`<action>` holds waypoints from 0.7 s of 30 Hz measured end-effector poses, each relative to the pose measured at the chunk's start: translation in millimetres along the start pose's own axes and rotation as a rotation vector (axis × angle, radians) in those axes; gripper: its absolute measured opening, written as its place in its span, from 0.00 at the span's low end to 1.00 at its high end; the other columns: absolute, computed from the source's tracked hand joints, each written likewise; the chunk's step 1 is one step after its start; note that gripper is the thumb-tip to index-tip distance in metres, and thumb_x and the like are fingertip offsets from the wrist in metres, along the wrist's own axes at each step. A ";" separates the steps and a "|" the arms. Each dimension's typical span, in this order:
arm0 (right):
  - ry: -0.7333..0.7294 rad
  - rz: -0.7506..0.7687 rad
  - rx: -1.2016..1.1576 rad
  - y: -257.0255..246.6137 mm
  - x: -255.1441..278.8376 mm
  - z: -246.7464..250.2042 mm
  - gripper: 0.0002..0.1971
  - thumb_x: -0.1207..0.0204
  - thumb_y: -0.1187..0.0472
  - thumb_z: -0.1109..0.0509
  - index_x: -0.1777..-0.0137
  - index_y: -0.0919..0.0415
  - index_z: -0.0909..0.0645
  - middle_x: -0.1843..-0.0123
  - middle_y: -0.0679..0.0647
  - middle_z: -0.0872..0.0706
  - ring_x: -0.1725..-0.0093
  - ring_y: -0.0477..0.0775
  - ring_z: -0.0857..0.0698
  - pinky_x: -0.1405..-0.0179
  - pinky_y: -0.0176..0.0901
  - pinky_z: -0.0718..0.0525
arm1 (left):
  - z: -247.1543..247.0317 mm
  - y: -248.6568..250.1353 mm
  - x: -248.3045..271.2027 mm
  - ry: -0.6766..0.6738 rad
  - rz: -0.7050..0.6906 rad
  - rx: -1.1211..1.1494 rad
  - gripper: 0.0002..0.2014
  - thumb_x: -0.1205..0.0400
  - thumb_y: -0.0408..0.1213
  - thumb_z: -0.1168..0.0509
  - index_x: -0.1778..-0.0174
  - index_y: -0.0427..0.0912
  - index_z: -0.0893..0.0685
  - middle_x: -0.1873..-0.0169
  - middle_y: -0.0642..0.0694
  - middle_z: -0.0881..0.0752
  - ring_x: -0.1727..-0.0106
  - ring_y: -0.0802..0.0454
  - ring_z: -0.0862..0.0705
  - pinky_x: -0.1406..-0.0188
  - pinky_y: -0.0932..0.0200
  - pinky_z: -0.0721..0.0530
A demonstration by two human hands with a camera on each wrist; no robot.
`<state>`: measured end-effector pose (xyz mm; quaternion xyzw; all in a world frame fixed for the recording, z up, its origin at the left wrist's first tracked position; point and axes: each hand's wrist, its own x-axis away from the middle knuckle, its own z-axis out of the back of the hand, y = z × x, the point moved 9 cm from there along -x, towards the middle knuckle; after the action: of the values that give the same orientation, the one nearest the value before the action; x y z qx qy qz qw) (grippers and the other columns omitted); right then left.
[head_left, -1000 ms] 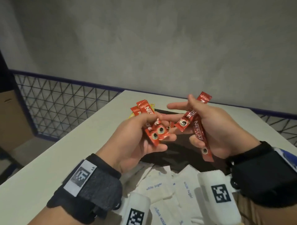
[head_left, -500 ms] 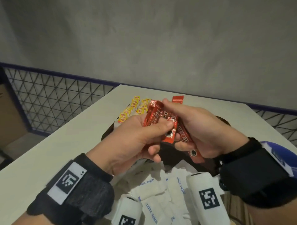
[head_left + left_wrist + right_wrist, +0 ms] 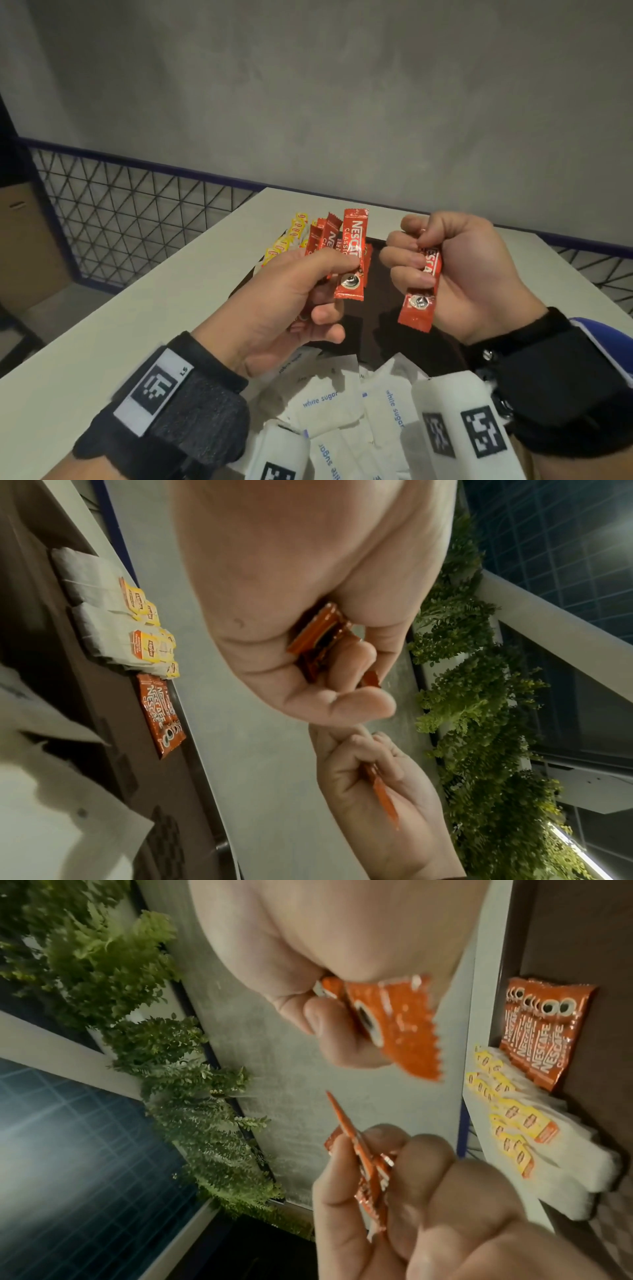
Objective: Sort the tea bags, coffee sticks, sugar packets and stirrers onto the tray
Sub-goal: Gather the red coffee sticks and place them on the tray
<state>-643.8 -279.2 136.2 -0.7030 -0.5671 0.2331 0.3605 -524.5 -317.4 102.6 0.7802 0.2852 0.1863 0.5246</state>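
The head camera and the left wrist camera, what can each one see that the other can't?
Only the head view shows the white sugar packets lying near the wrists, the black wrist straps, and the wire mesh fence.

Only the left wrist view shows leafy green plants and the coffee sticks on the tray lying flat beside the tea bags.

Both show the left hand gripping a bunch of red coffee sticks, the right hand gripping another coffee stick, and the dark tray.
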 end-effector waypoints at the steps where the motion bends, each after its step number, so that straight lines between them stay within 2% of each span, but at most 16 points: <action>1: 0.009 0.017 -0.026 -0.8 -0.2 -0.5 0.08 0.37 0.72 0.49 0.62 0.58 0.35 0.70 0.51 0.39 0.79 0.46 0.36 0.89 0.34 0.34 | -0.7 -1.2 -0.1 -0.004 0.003 -0.006 0.09 0.17 0.40 0.29 0.46 0.39 0.19 0.72 0.47 0.33 0.79 0.57 0.32 0.77 0.59 0.20; 4: 0.062 0.103 0.048 -5.7 -1.5 0.5 0.10 0.29 0.75 0.43 0.58 0.59 0.32 0.72 0.54 0.32 0.77 0.49 0.28 0.77 0.39 0.22 | -4.0 -2.9 1.0 -0.014 0.002 -0.024 0.07 0.16 0.41 0.29 0.49 0.41 0.16 0.77 0.52 0.33 0.79 0.58 0.33 0.76 0.59 0.20; 6: 0.072 0.176 0.260 -11.0 -0.4 -3.2 0.08 0.23 0.75 0.36 0.56 0.60 0.25 0.69 0.55 0.23 0.71 0.50 0.20 0.65 0.44 0.18 | -6.2 -3.4 1.5 -0.018 0.001 -0.018 0.06 0.18 0.41 0.29 0.52 0.43 0.15 0.77 0.52 0.33 0.79 0.58 0.33 0.76 0.60 0.20; 7: 0.061 0.202 0.370 -12.4 0.4 -6.1 0.08 0.23 0.73 0.31 0.51 0.61 0.22 0.67 0.56 0.18 0.68 0.51 0.18 0.63 0.45 0.17 | -6.9 -3.4 1.6 -0.018 -0.001 -0.010 0.06 0.20 0.42 0.28 0.56 0.45 0.16 0.77 0.51 0.33 0.79 0.58 0.33 0.76 0.60 0.20; 9: 0.044 0.211 0.506 -12.7 2.1 -8.4 0.14 0.24 0.71 0.26 0.40 0.61 0.20 0.65 0.57 0.13 0.69 0.51 0.17 0.70 0.43 0.19 | -6.8 -4.1 1.4 -0.016 0.001 0.016 0.07 0.22 0.43 0.29 0.60 0.45 0.18 0.76 0.50 0.34 0.79 0.58 0.33 0.77 0.60 0.20; 12: 0.000 0.184 0.522 -12.8 3.1 -9.9 0.25 0.30 0.70 0.22 0.33 0.63 0.22 0.65 0.62 0.15 0.73 0.50 0.22 0.80 0.39 0.27 | -7.5 -4.6 1.3 -0.023 0.025 0.073 0.10 0.15 0.43 0.33 0.60 0.42 0.20 0.76 0.49 0.33 0.79 0.57 0.33 0.78 0.59 0.21; 16: -0.022 0.221 0.551 -19.3 2.9 -11.0 0.31 0.38 0.69 0.19 0.33 0.65 0.21 0.58 0.70 0.18 0.73 0.51 0.21 0.79 0.38 0.24 | -8.3 -4.0 2.5 -0.037 0.025 0.057 0.12 0.15 0.45 0.32 0.61 0.43 0.16 0.77 0.50 0.32 0.80 0.58 0.33 0.79 0.60 0.22; 19: 0.008 0.283 0.593 -21.2 2.5 -10.8 0.31 0.40 0.65 0.17 0.34 0.64 0.20 0.60 0.67 0.16 0.71 0.53 0.20 0.78 0.39 0.23 | -9.2 -2.4 3.7 -0.020 -0.028 -0.087 0.10 0.16 0.44 0.31 0.55 0.41 0.17 0.79 0.53 0.27 0.82 0.60 0.33 0.80 0.64 0.25; 21: 0.027 0.310 0.554 -21.3 2.0 -10.2 0.28 0.36 0.58 0.18 0.36 0.65 0.19 0.63 0.61 0.13 0.70 0.53 0.20 0.76 0.40 0.21 | -3.6 -0.2 2.8 0.042 -0.067 -0.091 0.08 0.16 0.42 0.30 0.55 0.42 0.17 0.80 0.54 0.25 0.83 0.62 0.34 0.82 0.66 0.29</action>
<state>-649.2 -277.7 159.3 -0.6591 -0.3633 0.4217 0.5058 -524.5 -313.0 103.8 0.7414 0.3133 0.1977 0.5595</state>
